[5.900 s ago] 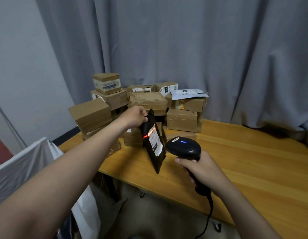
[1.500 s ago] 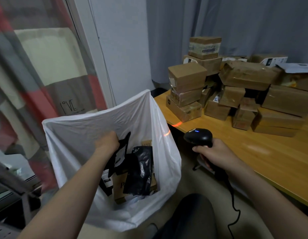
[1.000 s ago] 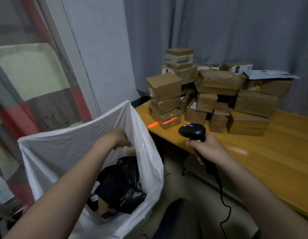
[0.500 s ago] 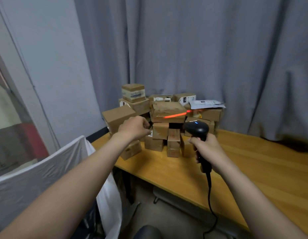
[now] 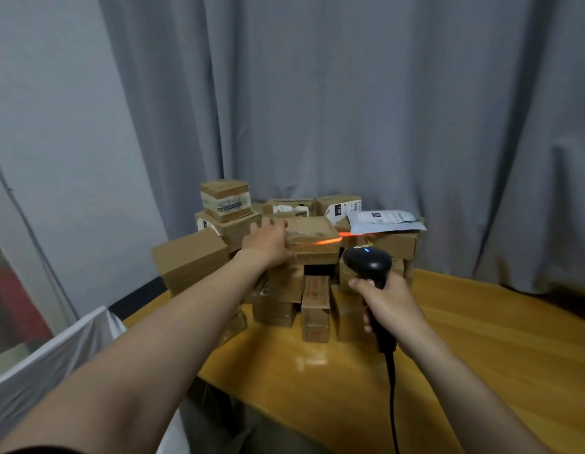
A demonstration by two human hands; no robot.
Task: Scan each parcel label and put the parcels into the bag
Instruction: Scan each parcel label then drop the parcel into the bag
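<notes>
While a stack of brown cardboard parcels (image 5: 189,260) crowds the back of the wooden table (image 5: 465,339), the left hand (image 5: 268,240) grasps the left end of a wide, flat brown cardboard box (image 5: 314,235) lying on top of that stack, fingers over its top and thumb at its lower edge. The right hand (image 5: 386,303) is wrapped round the grip of a black corded barcode scanner (image 5: 368,263), whose red line falls across the box's front face. A white plastic bag (image 5: 48,365) sits just beside the table's left corner, its inside hidden. Judging by the heap, most of the work remains: this box needs scanning and bagging, then the many others.
</notes>
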